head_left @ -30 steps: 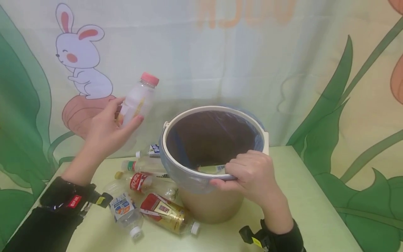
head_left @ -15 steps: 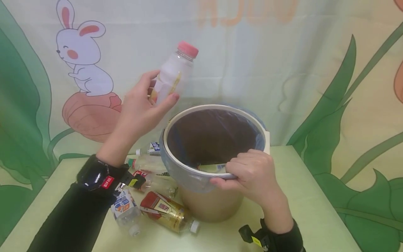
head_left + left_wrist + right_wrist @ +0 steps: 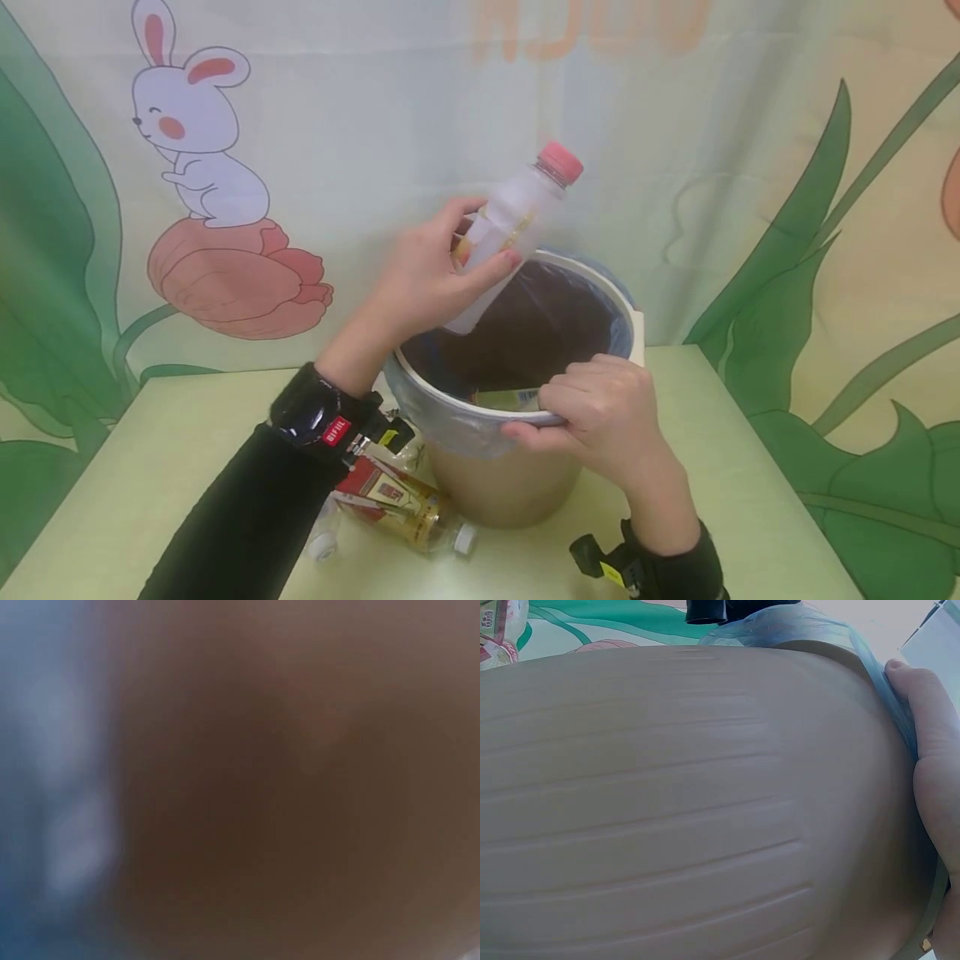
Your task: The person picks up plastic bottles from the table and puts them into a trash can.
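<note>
In the head view my left hand (image 3: pixel 435 271) grips a clear plastic bottle (image 3: pixel 517 212) with a pink cap. The bottle leans to the upper right, its base over the mouth of a trash can (image 3: pixel 502 483). My right hand (image 3: pixel 600 417) grips the can's white rim at the front right, fingers over the edge and thumb outside. A thin blue bag (image 3: pixel 450 425) lines the can and folds over its rim. Inside lies a bottle with a pale green label (image 3: pixel 498 400). The right wrist view shows the can's ribbed wall (image 3: pixel 667 802); the left wrist view is blurred.
On the table (image 3: pixel 202 433), left of the can, lies a bottle with a red and gold label (image 3: pixel 397 504). A white-capped bottle (image 3: pixel 322 542) is mostly hidden by my left sleeve (image 3: pixel 240 508). A printed cloth (image 3: pixel 420 108) hangs behind the table.
My left hand has carried the pink-capped bottle rightward, first up and then down, from left of the trash can to over its mouth. My right hand stays on the rim.
</note>
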The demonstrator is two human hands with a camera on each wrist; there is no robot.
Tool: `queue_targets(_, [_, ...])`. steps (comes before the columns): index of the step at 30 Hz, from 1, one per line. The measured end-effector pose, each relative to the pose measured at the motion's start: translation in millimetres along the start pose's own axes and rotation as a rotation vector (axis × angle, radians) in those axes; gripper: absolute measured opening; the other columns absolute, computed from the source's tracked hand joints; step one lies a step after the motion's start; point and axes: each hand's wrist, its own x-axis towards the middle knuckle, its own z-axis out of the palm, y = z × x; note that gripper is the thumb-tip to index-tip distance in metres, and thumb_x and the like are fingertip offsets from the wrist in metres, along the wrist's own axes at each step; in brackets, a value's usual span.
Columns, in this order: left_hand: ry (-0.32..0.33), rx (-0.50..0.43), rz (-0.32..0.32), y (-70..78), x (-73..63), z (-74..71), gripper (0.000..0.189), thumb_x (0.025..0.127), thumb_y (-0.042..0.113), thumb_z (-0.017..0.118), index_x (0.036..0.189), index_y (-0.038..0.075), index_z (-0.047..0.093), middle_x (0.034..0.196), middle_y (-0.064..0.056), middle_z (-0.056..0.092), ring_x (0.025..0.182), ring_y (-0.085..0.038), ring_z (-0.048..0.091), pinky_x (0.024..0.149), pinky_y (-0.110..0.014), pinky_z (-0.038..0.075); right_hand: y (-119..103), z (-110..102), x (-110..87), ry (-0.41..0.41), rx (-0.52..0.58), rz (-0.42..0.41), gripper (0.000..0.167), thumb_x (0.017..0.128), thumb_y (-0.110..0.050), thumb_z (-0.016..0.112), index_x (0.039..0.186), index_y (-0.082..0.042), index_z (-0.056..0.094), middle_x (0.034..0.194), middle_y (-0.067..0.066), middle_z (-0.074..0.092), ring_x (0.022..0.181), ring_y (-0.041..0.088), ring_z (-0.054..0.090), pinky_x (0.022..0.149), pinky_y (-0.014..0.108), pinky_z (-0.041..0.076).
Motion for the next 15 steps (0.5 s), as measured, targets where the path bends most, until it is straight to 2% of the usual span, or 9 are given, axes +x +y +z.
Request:
queue_targets(4, [-0.099, 0.04, -0.042, -1.7, -1.0, 9.8, 0.063, 0.098, 0.044, 0.08, 0.149, 0.013, 0.058, 0.115, -0.007, 0.073, 0.09, -0.023, 0.067, 0.072, -0.04, 0.056, 1, 0, 0.7, 0.007, 0.003, -0.007, 0.068, 0.107, -0.064, 0.059, 0.058, -0.022, 0.037, 0.053, -0.009, 0.03, 0.047, 0.008, 0.023, 0.045, 0.026, 0.02])
queue_targets(7, [-0.207, 0.08, -0.064, -4.6, -2.3, 13.3, 0.061, 0.098, 0.046, 0.079, 0.146, 0.014, 0.06, 0.111, -0.006, 0.072, 0.09, -0.023, 0.065, 0.072, -0.04, 0.055, 1, 1, 1.0, 0.01, 0.003, -0.006, 0.068, 0.107, -0.064, 0.059, 0.058, -0.022, 0.036, 0.053, -0.009, 0.03, 0.047, 0.008, 0.022, 0.045, 0.026, 0.02])
queue_targets(11, [-0.355, 0.146, -0.029, -8.1, -4.0, 16.6, 0.056, 0.097, 0.049, 0.078, 0.137, 0.014, 0.063, 0.102, -0.002, 0.071, 0.085, -0.019, 0.063, 0.073, -0.037, 0.054, 1, 1, 0.5, 0.006, -0.008, -0.006, 0.069, 0.107, -0.065, 0.058, 0.059, -0.022, 0.036, 0.053, -0.009, 0.03, 0.047, 0.009, 0.023, 0.045, 0.027, 0.021])
queue_targets(15, [-0.454, 0.192, 0.019, -8.5, -5.3, 19.4, 0.051, 0.096, 0.05, 0.078, 0.128, 0.013, 0.065, 0.087, 0.001, 0.066, 0.075, -0.017, 0.06, 0.072, -0.035, 0.051, 1, 0, 0.9, 0.015, -0.018, -0.012, 0.069, 0.107, -0.065, 0.058, 0.059, -0.021, 0.035, 0.053, -0.009, 0.03, 0.047, 0.009, 0.022, 0.046, 0.026, 0.021])
